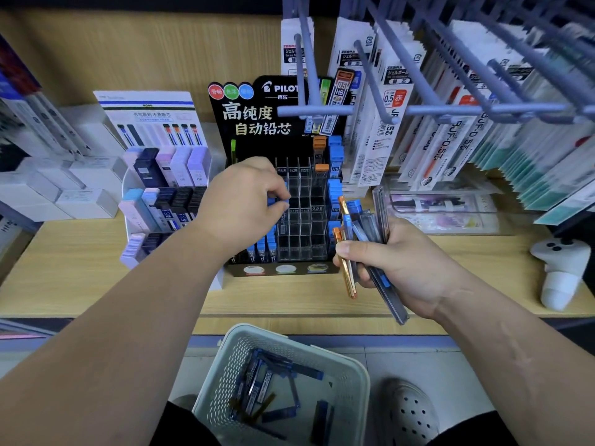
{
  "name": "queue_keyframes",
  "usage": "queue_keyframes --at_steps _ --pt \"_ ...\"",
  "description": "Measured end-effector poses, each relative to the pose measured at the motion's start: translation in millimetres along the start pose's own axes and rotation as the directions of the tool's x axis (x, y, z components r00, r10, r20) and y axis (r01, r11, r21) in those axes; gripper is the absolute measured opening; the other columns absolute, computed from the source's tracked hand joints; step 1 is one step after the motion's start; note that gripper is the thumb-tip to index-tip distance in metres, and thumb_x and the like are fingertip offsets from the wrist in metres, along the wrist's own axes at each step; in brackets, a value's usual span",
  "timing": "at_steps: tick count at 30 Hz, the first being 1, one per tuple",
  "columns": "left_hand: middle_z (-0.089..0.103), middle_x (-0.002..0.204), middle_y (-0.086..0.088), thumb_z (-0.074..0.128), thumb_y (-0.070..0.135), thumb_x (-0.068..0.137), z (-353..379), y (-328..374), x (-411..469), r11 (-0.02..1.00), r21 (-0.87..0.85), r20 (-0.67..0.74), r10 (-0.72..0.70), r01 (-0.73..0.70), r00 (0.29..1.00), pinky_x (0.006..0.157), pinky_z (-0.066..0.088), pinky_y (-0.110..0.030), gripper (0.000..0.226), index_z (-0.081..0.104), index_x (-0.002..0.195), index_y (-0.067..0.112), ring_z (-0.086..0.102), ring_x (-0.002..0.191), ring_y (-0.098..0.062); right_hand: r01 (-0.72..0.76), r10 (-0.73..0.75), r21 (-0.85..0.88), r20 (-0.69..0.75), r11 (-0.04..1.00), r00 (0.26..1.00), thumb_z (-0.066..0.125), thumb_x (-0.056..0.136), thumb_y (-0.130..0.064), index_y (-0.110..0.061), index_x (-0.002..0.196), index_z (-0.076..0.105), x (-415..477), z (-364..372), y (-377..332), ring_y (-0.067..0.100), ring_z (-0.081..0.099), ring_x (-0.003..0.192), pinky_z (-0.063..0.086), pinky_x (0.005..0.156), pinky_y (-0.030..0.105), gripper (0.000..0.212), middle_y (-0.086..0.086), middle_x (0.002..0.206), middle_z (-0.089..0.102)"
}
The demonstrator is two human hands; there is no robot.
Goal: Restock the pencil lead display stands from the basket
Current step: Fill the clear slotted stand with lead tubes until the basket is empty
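The black Pilot lead stand sits on the wooden shelf, its clear compartments mostly unfilled in the middle. My left hand pinches a blue-capped lead case at the stand's left columns. My right hand grips a bundle of lead cases, blue-capped and orange-capped, to the right of the stand. The pale mesh basket stands on the floor below the shelf, holding several blue lead cases.
A white tiered stand with pastel and dark lead cases stands to the left. Hanging refill packs on grey pegs jut out overhead at right. A white controller lies on the shelf at far right. White boxes are stacked at left.
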State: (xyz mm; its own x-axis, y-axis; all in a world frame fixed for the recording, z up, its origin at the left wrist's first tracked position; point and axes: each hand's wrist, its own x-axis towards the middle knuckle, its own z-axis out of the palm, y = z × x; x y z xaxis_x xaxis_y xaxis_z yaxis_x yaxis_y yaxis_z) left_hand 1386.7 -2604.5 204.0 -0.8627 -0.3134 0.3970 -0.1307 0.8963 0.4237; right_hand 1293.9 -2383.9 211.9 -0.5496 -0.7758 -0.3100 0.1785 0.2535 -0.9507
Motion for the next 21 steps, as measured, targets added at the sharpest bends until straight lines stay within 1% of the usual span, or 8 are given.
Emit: queue_keyframes --at_steps 4,6,8,10,13,15,17,21 --pt "0.061 0.082 0.007 0.080 0.013 0.079 -3.8 1.6 -1.4 0.999 0.009 -0.016 -0.032 0.033 0.999 0.071 0.055 -0.039 0.007 0.075 0.078 0.016 0.059 0.075 -0.012 -0.008 0.008 0.038 -0.006 0.999 1.000 0.072 0.089 -0.008 -0.001 0.092 0.063 0.4 2.3 -0.1 0.017 0.048 0.054 0.043 0.052 0.024 0.012 0.005 0.067 0.070" --pt "0.062 0.076 0.011 0.078 0.019 0.083 -7.6 9.4 -3.2 0.985 -0.112 -0.065 -0.141 0.133 0.988 0.066 0.050 -0.024 0.008 0.073 0.077 0.020 0.055 0.068 0.000 -0.006 0.007 0.059 -0.014 0.998 1.000 0.072 0.089 -0.008 -0.001 0.093 0.062 1.1 3.3 0.1 0.017 0.048 0.055 0.043 0.052 0.025 0.013 0.007 0.068 0.070" --pt "0.063 0.066 0.017 0.075 0.023 0.087 -10.2 27.8 -6.6 0.885 -0.368 -0.022 -0.315 0.285 0.949 0.059 0.039 -0.010 0.009 0.075 0.078 0.022 0.052 0.058 0.005 0.006 -0.005 0.062 -0.024 0.998 1.000 0.074 0.088 -0.008 -0.001 0.095 0.062 1.9 4.6 0.3 0.017 0.049 0.055 0.043 0.052 0.025 0.016 0.014 0.075 0.069" --pt "0.063 0.060 0.019 0.073 0.025 0.089 -7.0 47.6 -11.7 0.751 -0.530 0.156 -0.371 0.394 0.916 0.057 0.040 -0.011 0.008 0.077 0.082 0.024 0.052 0.053 0.004 0.024 -0.022 0.066 -0.035 0.998 0.999 0.075 0.087 -0.008 0.003 0.098 0.062 2.7 7.2 0.6 0.017 0.048 0.053 0.042 0.051 0.026 0.020 0.024 0.082 0.065" --pt "0.058 0.053 0.008 0.070 0.021 0.091 1.6 61.9 -20.3 0.566 -0.618 0.382 -0.389 0.545 0.838 0.050 0.040 -0.019 0.009 0.077 0.084 0.022 0.051 0.051 -0.006 0.041 -0.038 0.078 -0.042 0.996 0.998 0.073 0.087 -0.004 0.006 0.100 0.061 3.2 12.7 0.0 0.017 0.047 0.052 0.041 0.049 0.026 0.021 0.025 0.081 0.058" --pt "0.061 0.057 -0.001 0.069 0.016 0.092 4.6 62.2 -21.9 0.443 -0.667 0.435 -0.421 0.599 0.796 0.050 0.043 -0.025 0.010 0.077 0.085 0.018 0.054 0.055 -0.014 0.054 -0.049 0.098 -0.050 0.994 0.998 0.072 0.088 -0.003 -0.004 0.093 0.064 3.0 14.9 -1.1 0.016 0.046 0.051 0.040 0.048 0.025 0.010 0.016 0.071 0.056" --pt "0.067 0.065 -0.005 0.069 0.010 0.091 5.1 62.2 -23.7 0.301 -0.725 0.476 -0.431 0.619 0.767 0.052 0.047 -0.026 0.007 0.075 0.090 0.011 0.059 0.059 -0.016 0.062 -0.053 0.110 -0.079 0.992 0.995 0.072 0.088 -0.002 -0.010 0.088 0.064 2.1 15.8 -2.6 0.015 0.046 0.050 0.040 0.048 0.025 0.011 0.007 0.064 0.055" --pt "0.069 0.073 -0.007 0.069 0.006 0.090 5.5 62.8 -28.1 0.231 -0.748 0.504 -0.411 0.622 0.760 0.055 0.050 -0.026 0.009 0.075 0.095 0.010 0.061 0.063 -0.016 0.073 -0.063 0.104 -0.096 0.992 0.993 0.072 0.088 -0.004 -0.011 0.089 0.065 0.8 19.7 -4.3 0.014 0.047 0.051 0.042 0.049 0.025 0.010 0.004 0.063 0.056"
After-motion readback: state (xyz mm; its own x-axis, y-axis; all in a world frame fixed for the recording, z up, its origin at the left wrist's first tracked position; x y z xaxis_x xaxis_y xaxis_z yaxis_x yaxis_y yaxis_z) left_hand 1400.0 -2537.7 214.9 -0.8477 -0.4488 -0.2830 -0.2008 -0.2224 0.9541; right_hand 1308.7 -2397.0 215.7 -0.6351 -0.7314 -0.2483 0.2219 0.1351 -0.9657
